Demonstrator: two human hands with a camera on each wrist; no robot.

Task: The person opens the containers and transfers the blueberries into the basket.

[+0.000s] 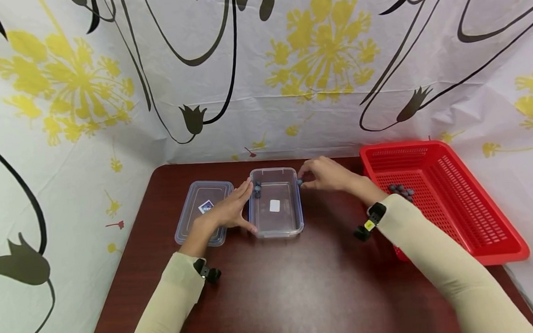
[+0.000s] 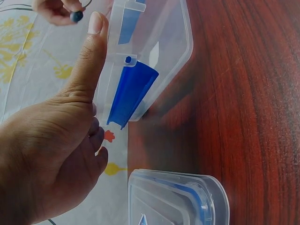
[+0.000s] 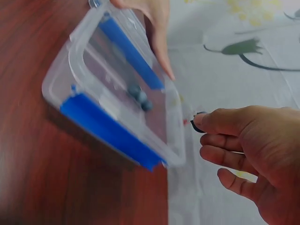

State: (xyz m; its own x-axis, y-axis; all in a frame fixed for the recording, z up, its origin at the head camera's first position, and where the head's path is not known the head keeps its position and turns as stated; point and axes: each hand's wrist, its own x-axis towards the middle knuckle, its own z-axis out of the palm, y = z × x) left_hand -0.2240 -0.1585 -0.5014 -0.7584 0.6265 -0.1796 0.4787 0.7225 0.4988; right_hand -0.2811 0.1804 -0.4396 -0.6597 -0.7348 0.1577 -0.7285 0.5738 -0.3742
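Observation:
A clear plastic container (image 1: pixel 278 233) with blue side clips stands uncovered on the dark wooden table. Several blueberries (image 1: pixel 257 189) lie inside by its far left wall. My left hand (image 1: pixel 227 210) rests against the container's left side, its fingers straight and its thumb spread toward the near corner. Just beside the right rim, my right hand (image 1: pixel 326 174) pinches one blueberry (image 2: pixel 76 17) between thumb and index finger. In the right wrist view, that hand's other fingers (image 3: pixel 222 157) are loosely bent.
Left of the container lies its clear lid (image 1: pixel 188 211), which has a blue edge and a label. A red plastic basket (image 1: pixel 457 176) stands at the right, with several blueberries (image 1: pixel 401 190) on its floor. Patterned cloth (image 1: pixel 253 76) hangs behind the table (image 1: pixel 300 290).

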